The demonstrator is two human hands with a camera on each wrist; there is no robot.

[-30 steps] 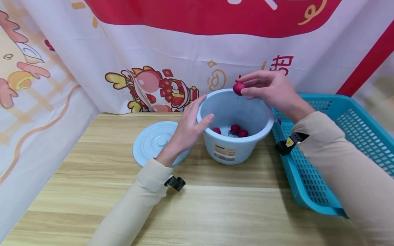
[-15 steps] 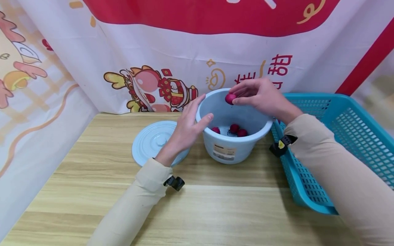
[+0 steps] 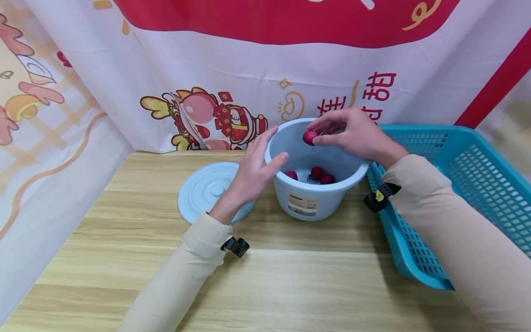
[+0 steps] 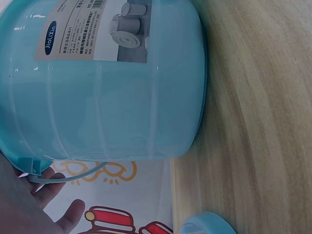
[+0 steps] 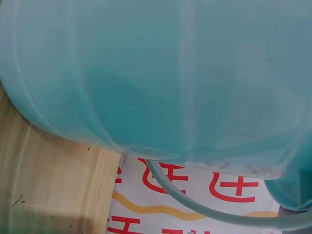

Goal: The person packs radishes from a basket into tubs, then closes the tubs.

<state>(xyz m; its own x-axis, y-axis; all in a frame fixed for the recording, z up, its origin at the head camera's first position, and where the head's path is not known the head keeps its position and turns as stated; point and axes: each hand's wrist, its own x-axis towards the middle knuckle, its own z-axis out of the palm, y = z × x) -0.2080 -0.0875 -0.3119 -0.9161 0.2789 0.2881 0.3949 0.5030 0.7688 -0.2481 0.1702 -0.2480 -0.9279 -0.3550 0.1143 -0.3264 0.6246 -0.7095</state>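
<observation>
In the head view, a light blue bucket [image 3: 309, 203] stands upright on the table, several small round red radishes [image 3: 327, 179] on its bottom. My right hand [image 3: 352, 133] pinches another radish [image 3: 309, 137] between thumb and fingers, inside the bucket's mouth and above the others. My left hand [image 3: 257, 168] rests at the left rim with its fingers extended and the thumb spread over the edge. The left wrist view puts fingers [image 4: 46, 190] of that hand beside the bucket's thin handle [image 4: 73, 178]. The right wrist view shows mostly bucket wall [image 5: 146, 73]; the right fingers are hidden there.
A round light blue lid [image 3: 203, 184] lies on the wooden table [image 3: 137, 240], left of the bucket and partly behind the left hand. On the right stands a teal perforated basket [image 3: 419, 230], under the right forearm. A printed cloth [image 3: 232, 60] hangs behind the table.
My right hand has moved left and down with the radish, from above the rim into the bucket's mouth. The left hand and the bucket have stayed in place.
</observation>
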